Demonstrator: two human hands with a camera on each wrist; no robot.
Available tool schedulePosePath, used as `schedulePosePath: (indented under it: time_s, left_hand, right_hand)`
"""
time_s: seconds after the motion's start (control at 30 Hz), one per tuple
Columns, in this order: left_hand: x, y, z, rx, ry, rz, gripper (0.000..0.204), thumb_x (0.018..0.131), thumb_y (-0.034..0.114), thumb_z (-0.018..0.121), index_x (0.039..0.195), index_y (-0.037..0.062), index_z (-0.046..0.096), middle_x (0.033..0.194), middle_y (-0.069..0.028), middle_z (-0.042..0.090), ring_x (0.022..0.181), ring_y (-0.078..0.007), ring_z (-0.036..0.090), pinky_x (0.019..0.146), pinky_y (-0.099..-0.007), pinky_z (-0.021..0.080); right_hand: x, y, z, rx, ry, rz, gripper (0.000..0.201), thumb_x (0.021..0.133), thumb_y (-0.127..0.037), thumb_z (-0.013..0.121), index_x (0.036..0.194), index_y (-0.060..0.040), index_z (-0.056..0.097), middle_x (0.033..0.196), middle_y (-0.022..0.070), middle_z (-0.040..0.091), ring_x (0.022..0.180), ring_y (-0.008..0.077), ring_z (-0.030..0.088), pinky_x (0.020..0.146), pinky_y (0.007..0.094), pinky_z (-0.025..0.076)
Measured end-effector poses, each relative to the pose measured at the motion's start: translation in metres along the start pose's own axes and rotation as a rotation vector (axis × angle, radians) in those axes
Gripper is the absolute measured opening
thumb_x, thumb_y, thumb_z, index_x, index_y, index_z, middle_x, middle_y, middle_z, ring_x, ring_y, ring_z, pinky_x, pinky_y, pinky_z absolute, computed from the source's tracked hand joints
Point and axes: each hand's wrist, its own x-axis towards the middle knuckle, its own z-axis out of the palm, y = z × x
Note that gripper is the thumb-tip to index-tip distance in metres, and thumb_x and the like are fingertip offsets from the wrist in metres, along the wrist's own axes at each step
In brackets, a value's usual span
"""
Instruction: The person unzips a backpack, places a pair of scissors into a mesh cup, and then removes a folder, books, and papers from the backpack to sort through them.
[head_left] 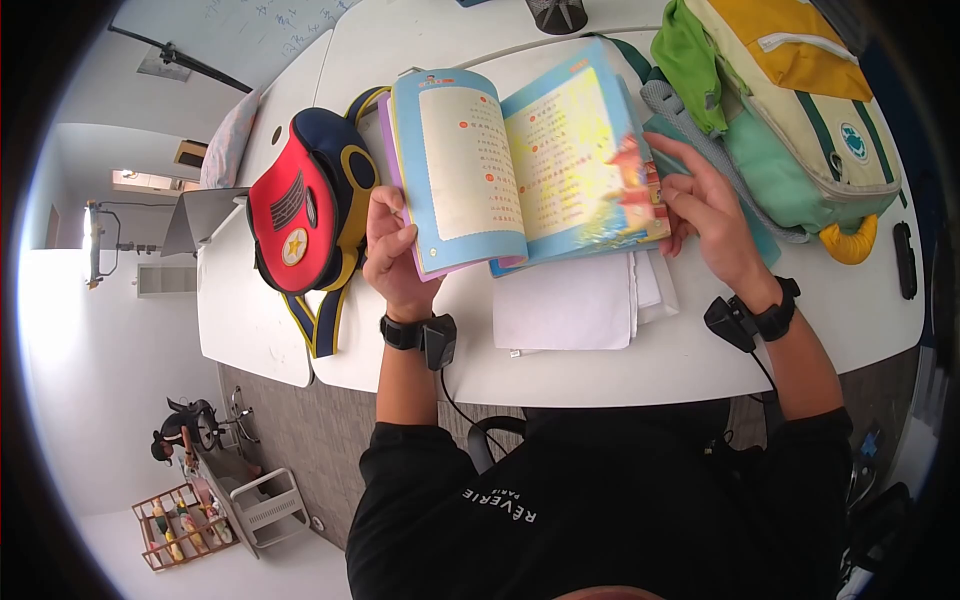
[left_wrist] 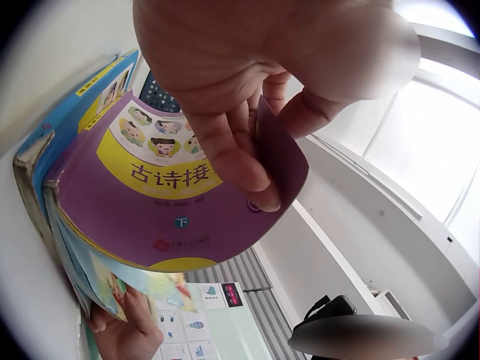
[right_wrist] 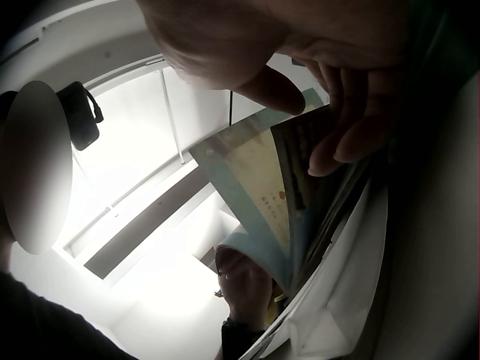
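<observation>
An open picture-bordered book [head_left: 465, 165] with Chinese text is held over the table, its right page blurred. My left hand [head_left: 400, 255] grips the left edge, thumb on the page side. In the left wrist view the fingers press the bent purple cover [left_wrist: 150, 217] from outside. At the right edge is my right hand [head_left: 712, 205], with thumb and curled fingers around the pages [right_wrist: 259, 180] in the right wrist view. White sheets [head_left: 565, 315] lie below the book. A second, blue-covered book [left_wrist: 71, 112] shows behind the purple cover in the left wrist view.
A red and navy bag [head_left: 285, 215] with yellow trim stands left of the book. To the right lies a cream, green and yellow backpack [head_left: 800, 130]. A black mesh cup [head_left: 557, 14] is at the far edge, a dark slim object [head_left: 904, 260] at far right.
</observation>
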Motion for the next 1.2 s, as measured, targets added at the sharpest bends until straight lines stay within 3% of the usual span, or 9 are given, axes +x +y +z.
schedulePosePath:
  time_s: [0.13, 0.2, 0.3, 0.4, 0.63, 0.8, 0.97, 1.13, 1.2]
  left_hand:
    - [0.0, 0.0, 0.006, 0.009, 0.05, 0.014, 0.032, 0.078, 0.006, 0.056, 0.107, 0.008, 0.044, 0.11, -0.0177, 0.059, 0.099, -0.0306, 0.065, 0.081, -0.0387, 0.058]
    - [0.0, 0.001, 0.005, -0.01, 0.032, -0.011, 0.031, 0.078, 0.005, 0.055, 0.107, 0.0078, 0.044, 0.108, -0.0184, 0.059, 0.086, -0.0281, 0.068, 0.061, -0.0328, 0.058]
    - [0.001, 0.001, 0.006, -0.001, 0.039, -0.009, 0.031, 0.078, 0.004, 0.055, 0.106, 0.0077, 0.044, 0.105, -0.0189, 0.06, 0.074, -0.026, 0.067, 0.046, -0.0287, 0.053]
    - [0.001, -0.002, 0.014, 0.017, 0.123, 0.026, 0.031, 0.078, 0.004, 0.054, 0.107, 0.0076, 0.044, 0.104, -0.0187, 0.06, 0.073, -0.0258, 0.067, 0.045, -0.0287, 0.052]
    - [0.001, 0.0, 0.007, -0.011, 0.035, -0.001, 0.03, 0.077, 0.004, 0.054, 0.106, 0.0068, 0.045, 0.104, -0.017, 0.06, 0.08, -0.0262, 0.067, 0.055, -0.0297, 0.056]
    - [0.002, -0.002, 0.009, -0.004, 0.05, 0.043, 0.029, 0.075, 0.004, 0.054, 0.103, 0.0058, 0.046, 0.101, -0.0134, 0.059, 0.092, -0.0264, 0.065, 0.077, -0.0351, 0.057]
    - [0.001, -0.001, 0.007, 0.0, 0.04, 0.014, 0.031, 0.076, 0.004, 0.055, 0.105, 0.0067, 0.045, 0.105, -0.0152, 0.06, 0.095, -0.0275, 0.065, 0.082, -0.0379, 0.057]
    - [0.001, 0.0, -0.001, -0.048, -0.017, -0.033, 0.033, 0.077, 0.004, 0.056, 0.107, 0.0077, 0.044, 0.111, -0.0174, 0.06, 0.1, -0.0302, 0.065, 0.085, -0.0406, 0.057]
    - [0.001, -0.001, 0.002, -0.01, 0.021, 0.004, 0.033, 0.077, 0.004, 0.056, 0.107, 0.0078, 0.044, 0.112, -0.0178, 0.059, 0.103, -0.0318, 0.065, 0.086, -0.0416, 0.057]
  right_hand:
    - [0.001, 0.002, -0.001, 0.055, -0.012, 0.0, 0.053, 0.095, -0.01, 0.049, 0.147, -0.0043, 0.038, 0.083, 0.0065, 0.063, 0.058, 0.0101, 0.058, 0.052, 0.0228, 0.047]
    - [0.0, 0.0, 0.002, 0.02, -0.006, -0.007, 0.055, 0.094, -0.008, 0.05, 0.147, -0.0051, 0.038, 0.084, 0.0068, 0.063, 0.058, 0.01, 0.059, 0.051, 0.0229, 0.048]
    - [0.0, 0.002, 0.002, -0.031, 0.002, -0.021, 0.058, 0.092, -0.005, 0.05, 0.148, -0.0065, 0.036, 0.086, 0.0077, 0.064, 0.058, 0.0099, 0.059, 0.051, 0.0231, 0.048]
    - [0.0, 0.002, 0.002, -0.051, 0.005, -0.031, 0.06, 0.09, -0.001, 0.051, 0.148, -0.0071, 0.036, 0.088, 0.0086, 0.064, 0.059, 0.0096, 0.059, 0.051, 0.0234, 0.049]
    - [-0.001, 0.001, 0.003, -0.059, 0.002, -0.032, 0.059, 0.09, 0.0, 0.051, 0.147, -0.0061, 0.038, 0.089, 0.0093, 0.064, 0.06, 0.0093, 0.059, 0.052, 0.0234, 0.049]
    - [-0.001, 0.0, 0.003, -0.063, 0.0, -0.036, 0.058, 0.09, -0.001, 0.052, 0.146, -0.0055, 0.038, 0.089, 0.0098, 0.065, 0.061, 0.0092, 0.06, 0.053, 0.0235, 0.049]
    - [-0.001, 0.001, 0.002, -0.078, 0.005, -0.05, 0.06, 0.087, 0.002, 0.045, 0.146, -0.0048, 0.038, 0.089, 0.0107, 0.065, 0.06, 0.0101, 0.06, 0.054, 0.0244, 0.05]
    - [-0.002, 0.004, -0.002, -0.027, -0.044, -0.135, 0.073, 0.074, -0.002, 0.038, 0.147, -0.0027, 0.037, 0.089, 0.0107, 0.064, 0.058, 0.013, 0.059, 0.054, 0.0258, 0.051]
    - [-0.002, 0.004, -0.003, 0.016, -0.032, -0.109, 0.07, 0.077, -0.005, 0.04, 0.147, -0.0027, 0.037, 0.088, 0.0108, 0.064, 0.058, 0.0131, 0.059, 0.054, 0.0257, 0.05]
